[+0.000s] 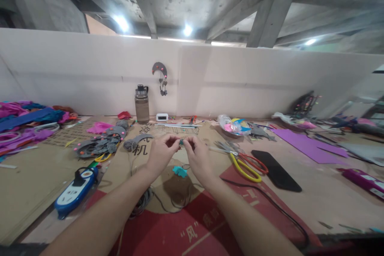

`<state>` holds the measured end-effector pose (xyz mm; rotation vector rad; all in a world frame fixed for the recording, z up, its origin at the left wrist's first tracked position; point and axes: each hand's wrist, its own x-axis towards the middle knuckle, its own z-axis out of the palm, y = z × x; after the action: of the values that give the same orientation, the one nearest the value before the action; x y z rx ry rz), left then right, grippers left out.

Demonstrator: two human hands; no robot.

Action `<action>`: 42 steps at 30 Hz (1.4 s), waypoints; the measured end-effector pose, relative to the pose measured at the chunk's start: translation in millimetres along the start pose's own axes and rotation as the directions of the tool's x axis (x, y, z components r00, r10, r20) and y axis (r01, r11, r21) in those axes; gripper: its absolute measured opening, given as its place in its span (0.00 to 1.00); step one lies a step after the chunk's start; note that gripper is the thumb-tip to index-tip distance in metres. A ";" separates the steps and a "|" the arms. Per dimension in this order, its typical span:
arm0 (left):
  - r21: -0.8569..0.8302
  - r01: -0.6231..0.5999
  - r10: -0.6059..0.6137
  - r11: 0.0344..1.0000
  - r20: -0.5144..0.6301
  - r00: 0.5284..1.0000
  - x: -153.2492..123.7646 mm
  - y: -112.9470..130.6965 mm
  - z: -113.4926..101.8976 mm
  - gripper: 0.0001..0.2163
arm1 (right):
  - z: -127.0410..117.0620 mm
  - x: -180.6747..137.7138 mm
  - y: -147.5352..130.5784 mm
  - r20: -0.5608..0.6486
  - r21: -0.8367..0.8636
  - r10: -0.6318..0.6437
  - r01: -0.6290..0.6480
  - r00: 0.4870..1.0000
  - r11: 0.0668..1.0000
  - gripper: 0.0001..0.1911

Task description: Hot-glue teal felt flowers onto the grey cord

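Note:
My left hand [162,151] and my right hand [197,155] meet above the cardboard, fingertips pinched together. Between them is a small dark teal piece [181,142], too small to make out exactly. Just below lies a turquoise felt cutout [180,171] with a scalloped edge. Grey yarn [168,211] loops over the cardboard under my hands, and a bundle of it [141,204] sits beside my left forearm. To the right of my right hand rest scissors with yellow handles [246,170] and scissors with red handles [255,163].
A black phone [276,170] and purple sheets [306,146] lie on the right. On the left are a blue power strip [76,192] and grey felt crescents with pink beads [99,144]. A water bottle [142,105] stands at the back; a finished-looking crescent ornament [160,70] hangs on the wall.

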<state>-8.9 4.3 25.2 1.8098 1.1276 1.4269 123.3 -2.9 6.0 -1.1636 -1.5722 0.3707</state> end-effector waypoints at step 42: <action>-0.154 0.164 -0.143 0.974 0.139 0.980 3.8 -2.1 0.6 0.10 | -1.3 -1.7 -4.8 -0.059 -0.100 0.002 -0.008 0.998 0.995 0.10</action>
<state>-8.7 8.7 25.1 1.6357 1.0296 1.2585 122.0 -7.0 9.0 -1.2452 -1.5516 0.2609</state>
